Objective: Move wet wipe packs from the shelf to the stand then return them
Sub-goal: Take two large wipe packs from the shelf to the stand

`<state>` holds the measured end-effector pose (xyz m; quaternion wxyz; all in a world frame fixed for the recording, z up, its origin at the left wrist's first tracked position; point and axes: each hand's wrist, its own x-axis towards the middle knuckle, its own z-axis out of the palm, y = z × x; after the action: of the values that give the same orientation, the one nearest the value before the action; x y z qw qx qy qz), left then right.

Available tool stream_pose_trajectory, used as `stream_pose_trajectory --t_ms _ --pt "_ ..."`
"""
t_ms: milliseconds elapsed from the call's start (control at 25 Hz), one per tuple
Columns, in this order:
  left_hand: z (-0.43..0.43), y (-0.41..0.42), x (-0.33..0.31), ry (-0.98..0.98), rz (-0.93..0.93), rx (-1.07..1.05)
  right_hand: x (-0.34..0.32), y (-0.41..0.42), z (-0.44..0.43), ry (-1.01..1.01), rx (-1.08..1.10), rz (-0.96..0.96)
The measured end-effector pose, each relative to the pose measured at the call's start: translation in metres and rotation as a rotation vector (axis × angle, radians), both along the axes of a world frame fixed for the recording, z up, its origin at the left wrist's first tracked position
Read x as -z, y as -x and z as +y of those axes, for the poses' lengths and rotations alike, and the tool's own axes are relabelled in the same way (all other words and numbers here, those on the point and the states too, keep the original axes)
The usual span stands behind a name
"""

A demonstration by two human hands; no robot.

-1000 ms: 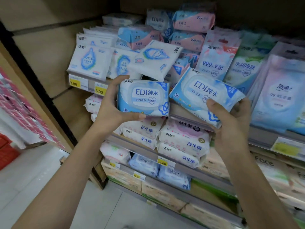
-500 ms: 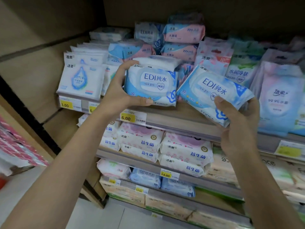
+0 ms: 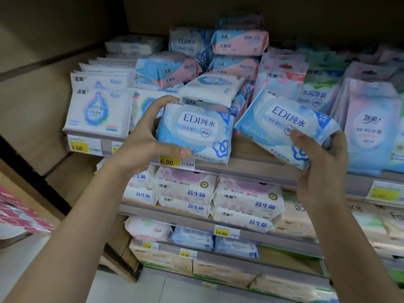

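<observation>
Two blue-and-white wet wipe packs marked EDI are in my hands in front of the top shelf point(image 3: 247, 169). My left hand point(image 3: 144, 138) grips the left EDI pack point(image 3: 196, 130) by its left end, thumb under it, and the pack rests on the shelf's front edge. My right hand point(image 3: 321, 162) holds the right EDI pack point(image 3: 284, 123) tilted, just above the shelf, with my thumb on its face. A white pack point(image 3: 209, 88) lies on top of the stock right behind the left pack.
The top shelf is crowded with white lotion tissue packs point(image 3: 98, 112) at the left, pink-and-blue packs point(image 3: 238, 42) stacked at the back and pastel packs point(image 3: 369, 127) at the right. Lower shelves hold pink-and-white packs point(image 3: 247, 200). Yellow price tags point(image 3: 166, 161) line the edges.
Both hands have carried the EDI packs up and toward the top shelf. The left pack has come down onto the shelf's front edge, in front of the white pack.
</observation>
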<state>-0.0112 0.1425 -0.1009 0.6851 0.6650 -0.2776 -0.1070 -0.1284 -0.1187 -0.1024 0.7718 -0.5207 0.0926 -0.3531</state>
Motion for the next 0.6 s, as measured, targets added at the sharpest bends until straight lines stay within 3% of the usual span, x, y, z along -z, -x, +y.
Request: stream_pose_trajectory --t_ms 240,600 --pt "0.025 0.036 0.027 0.027 -0.027 -0.062 0.015 0.011 0.003 0.069 -0.090 0.042" --pt "0.084 0.157 0.071 0.128 -0.026 -0.477 0.043 0.034 0.048 0.108 -0.472 0.096"
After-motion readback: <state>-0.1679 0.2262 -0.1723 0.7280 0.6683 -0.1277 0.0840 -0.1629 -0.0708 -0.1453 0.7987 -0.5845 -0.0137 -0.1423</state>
